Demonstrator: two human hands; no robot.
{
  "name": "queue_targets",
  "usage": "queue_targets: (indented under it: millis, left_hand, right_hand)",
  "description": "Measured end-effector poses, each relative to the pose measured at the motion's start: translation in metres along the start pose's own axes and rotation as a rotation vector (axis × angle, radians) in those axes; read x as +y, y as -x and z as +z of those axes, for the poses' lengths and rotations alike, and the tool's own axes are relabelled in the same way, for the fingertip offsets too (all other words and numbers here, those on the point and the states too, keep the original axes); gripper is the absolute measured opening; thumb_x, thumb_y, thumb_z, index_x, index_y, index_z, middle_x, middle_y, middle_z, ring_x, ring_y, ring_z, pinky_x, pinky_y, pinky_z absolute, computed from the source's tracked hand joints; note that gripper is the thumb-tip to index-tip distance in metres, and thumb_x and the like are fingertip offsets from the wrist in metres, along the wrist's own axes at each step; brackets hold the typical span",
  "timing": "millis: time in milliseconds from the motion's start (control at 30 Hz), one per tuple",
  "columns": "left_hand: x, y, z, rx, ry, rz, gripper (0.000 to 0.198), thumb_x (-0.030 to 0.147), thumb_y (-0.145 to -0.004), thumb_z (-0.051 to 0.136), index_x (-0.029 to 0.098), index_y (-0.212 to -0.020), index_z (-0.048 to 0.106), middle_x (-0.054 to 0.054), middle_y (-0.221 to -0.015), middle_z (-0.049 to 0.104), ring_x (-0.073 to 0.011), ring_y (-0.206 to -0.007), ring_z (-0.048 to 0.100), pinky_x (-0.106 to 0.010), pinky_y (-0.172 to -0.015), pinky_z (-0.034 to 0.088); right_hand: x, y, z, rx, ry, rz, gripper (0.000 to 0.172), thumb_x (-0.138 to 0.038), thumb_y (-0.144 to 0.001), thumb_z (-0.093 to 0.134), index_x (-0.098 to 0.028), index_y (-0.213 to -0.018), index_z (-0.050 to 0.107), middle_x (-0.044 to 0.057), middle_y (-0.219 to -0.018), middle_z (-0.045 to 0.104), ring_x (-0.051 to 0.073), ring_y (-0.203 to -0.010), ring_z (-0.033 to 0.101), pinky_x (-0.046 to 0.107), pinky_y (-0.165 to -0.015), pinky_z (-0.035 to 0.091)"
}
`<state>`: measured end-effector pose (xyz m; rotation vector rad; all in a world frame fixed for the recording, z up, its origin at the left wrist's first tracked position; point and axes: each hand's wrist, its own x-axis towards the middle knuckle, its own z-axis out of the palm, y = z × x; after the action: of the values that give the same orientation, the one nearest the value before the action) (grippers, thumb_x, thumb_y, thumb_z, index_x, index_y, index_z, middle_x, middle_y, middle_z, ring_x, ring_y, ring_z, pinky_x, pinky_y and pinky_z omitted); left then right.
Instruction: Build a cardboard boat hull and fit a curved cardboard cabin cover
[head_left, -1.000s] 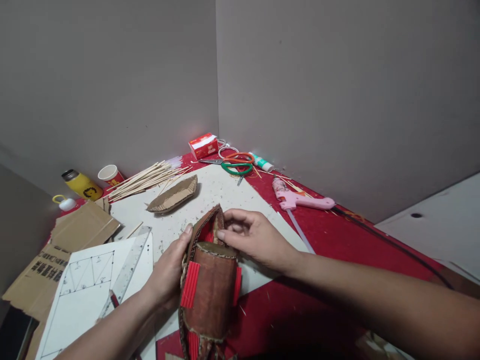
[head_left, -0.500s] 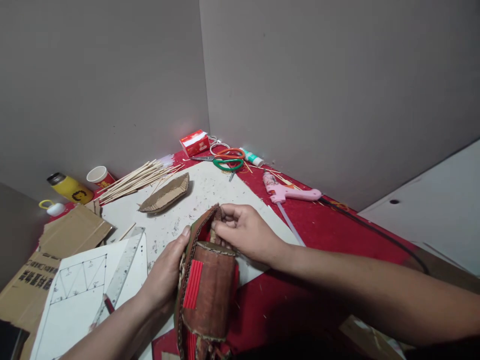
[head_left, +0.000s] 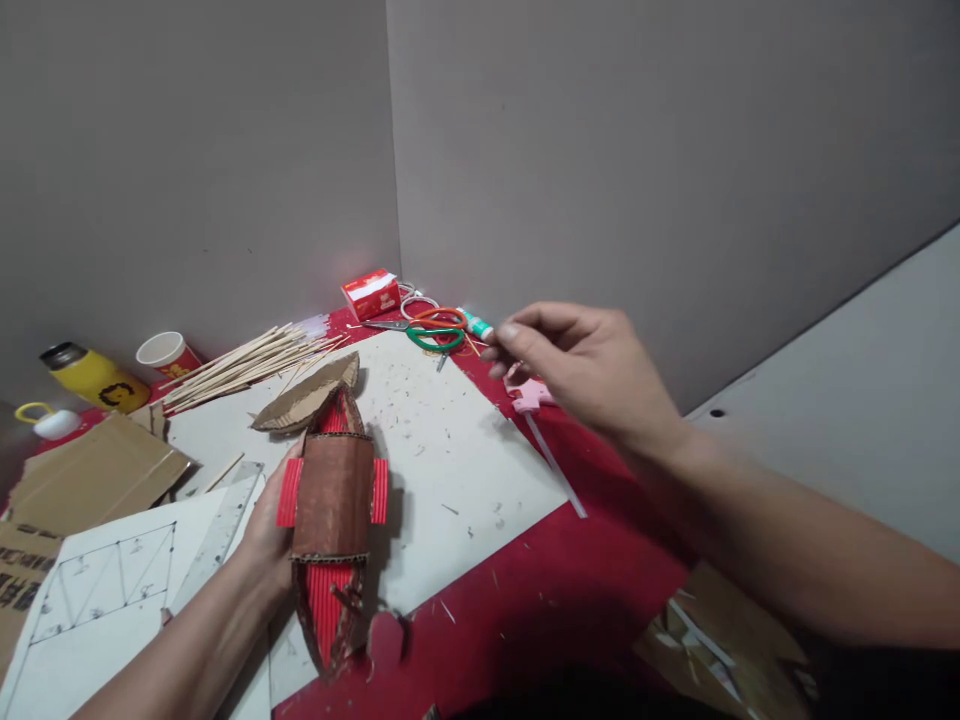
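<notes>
My left hand (head_left: 262,535) grips the left side of a cardboard boat model (head_left: 334,500) that has a brown wrapped middle, red corrugated side flaps and a red inner deck. The boat lies lengthwise on the white work board (head_left: 457,450). My right hand (head_left: 592,370) hovers above the table's far right part, over a pink glue gun (head_left: 529,395). Its thumb and fingers are drawn loosely together and point left; nothing shows between them.
A second plain cardboard hull (head_left: 304,395) touches the boat's bow. Behind lie a bundle of wooden skewers (head_left: 247,365), scissors (head_left: 431,325), a red box (head_left: 370,293), a green-capped glue tube (head_left: 476,323), a paper cup (head_left: 166,352) and a yellow bottle (head_left: 90,375). A ruler (head_left: 217,535) and a drawing sheet (head_left: 97,600) lie left.
My right hand left the boat's bow and swung up and right, over the glue gun. My left hand laid the boat flatter on the board, deck up.
</notes>
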<state>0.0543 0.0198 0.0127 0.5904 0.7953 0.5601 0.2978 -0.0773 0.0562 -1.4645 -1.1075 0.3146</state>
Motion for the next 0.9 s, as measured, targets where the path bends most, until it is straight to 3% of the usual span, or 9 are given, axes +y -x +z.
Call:
queue_targets:
  millis: [67,133,200,333,500,667,767,900]
  left_hand:
    - [-0.003,-0.002,-0.003,0.032,-0.001,-0.052,0.026,0.035,-0.086,0.059,0.015,-0.07,0.065,-0.003,-0.058,0.07,-0.0171,-0.049,0.066,-0.028,-0.053,0.055]
    - [-0.007,-0.004,-0.004,0.074,-0.006,-0.144,0.03,0.037,-0.088,0.057,0.013,-0.074,0.066,-0.007,-0.063,0.073,-0.0182,-0.052,0.068,-0.029,-0.055,0.056]
    - [-0.009,-0.006,-0.005,0.084,-0.024,-0.206,0.033,0.038,-0.091,0.053,0.011,-0.077,0.067,-0.01,-0.07,0.075,-0.0201,-0.056,0.07,-0.031,-0.059,0.057]
    - [-0.009,-0.005,-0.003,0.091,-0.067,-0.154,0.032,0.038,-0.092,0.052,0.011,-0.086,0.069,-0.012,-0.08,0.077,-0.0221,-0.064,0.072,-0.033,-0.064,0.059]
    - [-0.004,-0.001,0.005,0.112,-0.108,-0.025,0.031,0.039,-0.089,0.058,0.016,-0.108,0.068,-0.008,-0.09,0.077,-0.0193,-0.068,0.073,-0.027,-0.062,0.059]
    - [0.003,-0.001,0.002,0.125,-0.159,-0.039,0.04,0.042,-0.087,0.06,0.021,-0.12,0.063,-0.008,-0.087,0.077,-0.0246,-0.071,0.074,-0.033,-0.062,0.06]
    - [0.004,-0.003,-0.004,0.135,-0.203,-0.067,0.041,0.042,-0.083,0.064,0.018,-0.116,0.065,-0.01,-0.084,0.077,-0.0266,-0.072,0.074,-0.035,-0.061,0.061]
    - [0.005,-0.003,-0.003,0.12,-0.224,-0.028,0.025,0.031,-0.081,0.067,0.018,-0.102,0.069,-0.007,-0.08,0.076,-0.0248,-0.07,0.074,-0.032,-0.061,0.06]
  right_hand:
    - [0.013,-0.019,-0.005,0.001,0.278,-0.038,0.016,-0.025,-0.088,0.055,-0.018,-0.077,0.065,0.002,-0.072,0.068,0.012,-0.062,0.062,0.026,-0.058,0.048]
    - [0.031,-0.041,-0.002,-0.148,0.73,-0.038,0.02,-0.025,-0.091,0.047,-0.018,-0.089,0.066,0.005,-0.085,0.071,0.015,-0.074,0.065,0.027,-0.064,0.047]
    - [0.048,-0.061,0.004,-0.241,0.868,-0.026,0.018,-0.023,-0.088,0.05,-0.018,-0.091,0.067,0.007,-0.093,0.072,0.02,-0.082,0.065,0.029,-0.065,0.045]
    - [0.063,-0.083,0.005,-0.413,1.084,0.032,0.019,-0.029,-0.085,0.052,-0.018,-0.083,0.068,0.01,-0.086,0.072,0.025,-0.077,0.064,0.03,-0.055,0.037]
    - [0.058,-0.06,-0.027,-0.557,1.311,0.121,0.031,-0.041,-0.086,0.049,-0.018,-0.086,0.07,0.012,-0.079,0.071,0.026,-0.071,0.064,0.03,-0.052,0.031]
    - [0.05,-0.016,-0.06,-0.607,1.392,0.15,0.041,-0.044,-0.093,0.038,-0.018,-0.106,0.066,0.014,-0.1,0.071,0.028,-0.085,0.066,0.032,-0.06,0.039]
    - [0.054,-0.001,-0.069,-0.62,1.389,0.131,0.035,-0.036,-0.093,0.041,-0.017,-0.115,0.061,0.014,-0.112,0.067,0.027,-0.098,0.063,0.031,-0.068,0.044]
    - [0.073,0.003,-0.069,-0.663,1.36,0.077,0.036,-0.02,-0.086,0.047,-0.013,-0.12,0.057,0.016,-0.118,0.063,0.027,-0.107,0.059,0.032,-0.078,0.046]
